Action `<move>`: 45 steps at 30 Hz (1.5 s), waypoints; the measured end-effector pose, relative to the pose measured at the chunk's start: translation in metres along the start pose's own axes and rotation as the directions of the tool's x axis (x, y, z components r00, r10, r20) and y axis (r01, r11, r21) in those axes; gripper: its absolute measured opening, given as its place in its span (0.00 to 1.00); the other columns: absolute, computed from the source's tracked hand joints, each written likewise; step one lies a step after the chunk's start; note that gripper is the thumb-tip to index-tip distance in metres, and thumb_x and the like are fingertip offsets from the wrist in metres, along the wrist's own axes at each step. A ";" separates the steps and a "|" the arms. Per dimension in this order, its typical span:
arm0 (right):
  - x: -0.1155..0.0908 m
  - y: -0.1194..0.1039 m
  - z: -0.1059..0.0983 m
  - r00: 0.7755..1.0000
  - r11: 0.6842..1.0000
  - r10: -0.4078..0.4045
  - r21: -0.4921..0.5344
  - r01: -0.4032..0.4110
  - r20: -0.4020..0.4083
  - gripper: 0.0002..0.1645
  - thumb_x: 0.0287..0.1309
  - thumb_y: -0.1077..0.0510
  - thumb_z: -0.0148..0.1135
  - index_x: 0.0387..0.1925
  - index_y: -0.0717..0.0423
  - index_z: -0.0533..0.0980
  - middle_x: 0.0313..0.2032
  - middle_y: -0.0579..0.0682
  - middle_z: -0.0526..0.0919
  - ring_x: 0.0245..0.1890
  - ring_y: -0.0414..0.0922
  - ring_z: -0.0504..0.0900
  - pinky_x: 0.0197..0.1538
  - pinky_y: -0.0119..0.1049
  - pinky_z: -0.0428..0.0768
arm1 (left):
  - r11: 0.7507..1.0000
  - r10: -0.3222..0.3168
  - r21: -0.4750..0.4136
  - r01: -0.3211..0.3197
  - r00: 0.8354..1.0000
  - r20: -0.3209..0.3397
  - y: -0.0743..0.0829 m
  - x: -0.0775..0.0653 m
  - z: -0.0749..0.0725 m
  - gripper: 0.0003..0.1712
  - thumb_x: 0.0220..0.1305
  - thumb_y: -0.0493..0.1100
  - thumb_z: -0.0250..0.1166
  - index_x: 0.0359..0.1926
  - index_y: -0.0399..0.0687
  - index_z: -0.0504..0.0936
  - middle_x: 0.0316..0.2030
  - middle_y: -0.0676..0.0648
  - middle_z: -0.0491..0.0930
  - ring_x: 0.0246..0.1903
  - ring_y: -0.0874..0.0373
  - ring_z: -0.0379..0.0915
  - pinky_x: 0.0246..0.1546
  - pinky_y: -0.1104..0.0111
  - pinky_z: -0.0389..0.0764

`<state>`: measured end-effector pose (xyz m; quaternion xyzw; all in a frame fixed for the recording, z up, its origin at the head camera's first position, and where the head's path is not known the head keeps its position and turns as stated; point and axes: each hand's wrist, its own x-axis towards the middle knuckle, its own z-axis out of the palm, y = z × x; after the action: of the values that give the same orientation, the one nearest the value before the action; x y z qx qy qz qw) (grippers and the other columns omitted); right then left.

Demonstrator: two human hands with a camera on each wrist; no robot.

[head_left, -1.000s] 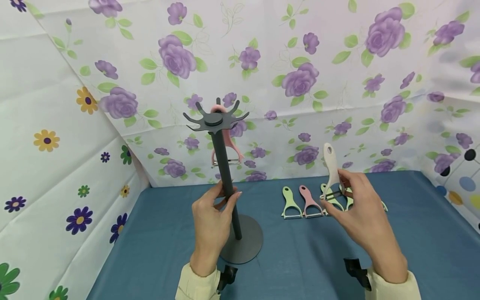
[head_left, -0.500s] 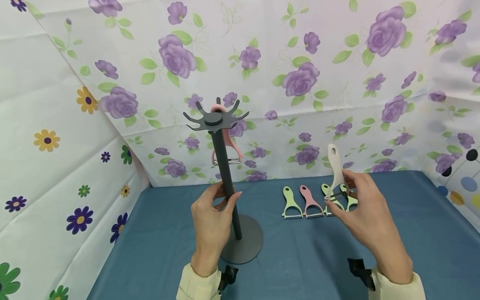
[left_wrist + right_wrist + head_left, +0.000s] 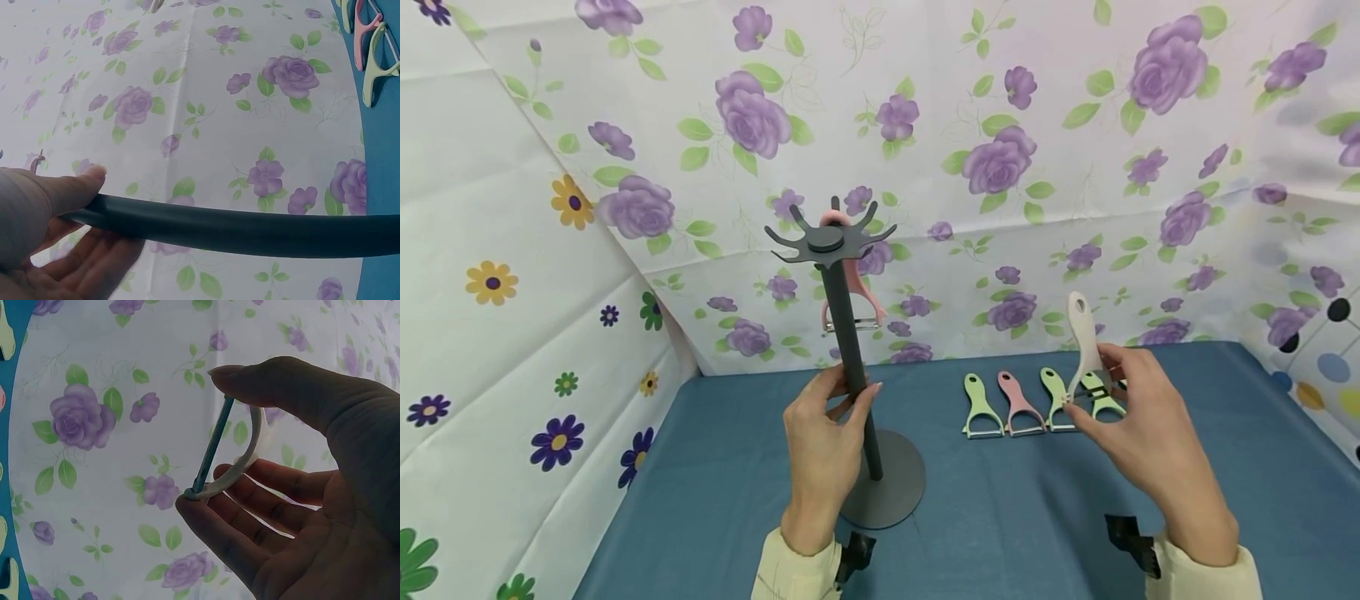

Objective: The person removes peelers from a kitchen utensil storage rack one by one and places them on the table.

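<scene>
My left hand (image 3: 826,442) grips the post of a dark grey rack (image 3: 844,333), thumb on one side and fingers round the other. The rack stands upright on a round base, with several upturned hooks at its top. From a rear hook hangs a pink peeler (image 3: 863,296), blade down. My right hand (image 3: 1138,412) holds a white peeler (image 3: 1082,333) by its blade end, handle pointing up, above the table. The right wrist view shows the thumb and a fingertip pinching the two ends of the white peeler's head (image 3: 234,472).
On the blue table (image 3: 985,517) a row of peelers lies to the right of the rack: a green peeler (image 3: 977,400), a pink peeler (image 3: 1017,400) and further green ones partly behind my right hand. A floral cloth (image 3: 925,125) hangs behind.
My right hand has drifted slightly to the right with the white peeler in it. The left hand stays on the post, and the rack has not moved.
</scene>
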<state>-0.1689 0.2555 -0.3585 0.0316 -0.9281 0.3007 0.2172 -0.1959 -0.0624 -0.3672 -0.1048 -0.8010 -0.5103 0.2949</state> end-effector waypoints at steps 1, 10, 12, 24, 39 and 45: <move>0.000 0.000 -0.001 1.000 1.000 0.002 -0.001 -0.002 0.001 0.49 0.49 0.66 0.79 0.70 0.70 0.64 0.54 0.67 0.70 0.48 0.60 0.73 0.52 0.67 0.81 | 1.000 0.000 0.007 0.000 1.000 -0.005 0.000 0.000 0.000 0.13 0.63 0.42 0.74 0.49 0.47 0.87 0.38 0.46 0.86 0.41 0.56 0.86 0.43 0.66 0.90; 0.000 0.006 -0.004 1.000 0.999 0.028 -0.027 -0.028 0.011 0.49 0.49 0.64 0.79 0.69 0.70 0.64 0.53 0.66 0.71 0.48 0.60 0.73 0.49 0.66 0.82 | 0.999 0.010 0.032 -0.009 0.999 -0.036 -0.001 -0.002 0.000 0.18 0.61 0.41 0.75 0.53 0.44 0.88 0.39 0.45 0.83 0.41 0.55 0.85 0.40 0.65 0.90; 0.000 0.008 -0.004 0.999 0.999 0.036 -0.033 -0.035 0.011 0.49 0.49 0.63 0.79 0.69 0.70 0.64 0.53 0.66 0.71 0.48 0.60 0.73 0.48 0.65 0.82 | 0.999 0.013 0.038 -0.011 0.999 -0.042 -0.001 -0.002 0.000 0.19 0.61 0.41 0.75 0.53 0.44 0.87 0.38 0.45 0.83 0.39 0.55 0.85 0.40 0.65 0.90; 0.000 0.019 -0.007 0.998 0.997 0.067 -0.043 -0.066 0.016 0.49 0.51 0.61 0.79 0.70 0.71 0.63 0.54 0.67 0.71 0.48 0.61 0.73 0.49 0.66 0.80 | 0.999 -0.016 0.039 0.019 0.997 -0.072 0.001 -0.002 -0.001 0.15 0.59 0.41 0.77 0.46 0.43 0.86 0.35 0.45 0.86 0.35 0.57 0.85 0.37 0.68 0.90; 0.000 0.029 -0.010 0.990 0.990 0.131 -0.062 -0.128 0.047 0.51 0.53 0.60 0.78 0.71 0.71 0.61 0.55 0.68 0.69 0.50 0.63 0.72 0.51 0.66 0.81 | 1.000 0.014 0.004 -0.014 0.997 -0.079 0.002 -0.003 0.000 0.14 0.61 0.38 0.75 0.47 0.42 0.86 0.37 0.44 0.86 0.37 0.56 0.85 0.39 0.68 0.90; -0.001 0.034 -0.014 0.990 0.990 0.130 -0.056 -0.127 0.048 0.51 0.53 0.61 0.78 0.71 0.72 0.60 0.55 0.69 0.69 0.50 0.63 0.72 0.52 0.67 0.80 | 1.000 0.027 -0.009 -0.028 0.996 -0.080 0.002 -0.003 0.001 0.13 0.62 0.37 0.74 0.47 0.40 0.86 0.38 0.43 0.86 0.39 0.55 0.85 0.39 0.69 0.90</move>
<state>-0.1695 0.2910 -0.3675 -0.0261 -0.9412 0.2883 0.1740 -0.1929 -0.0603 -0.3672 -0.0969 -0.7845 -0.5139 0.3333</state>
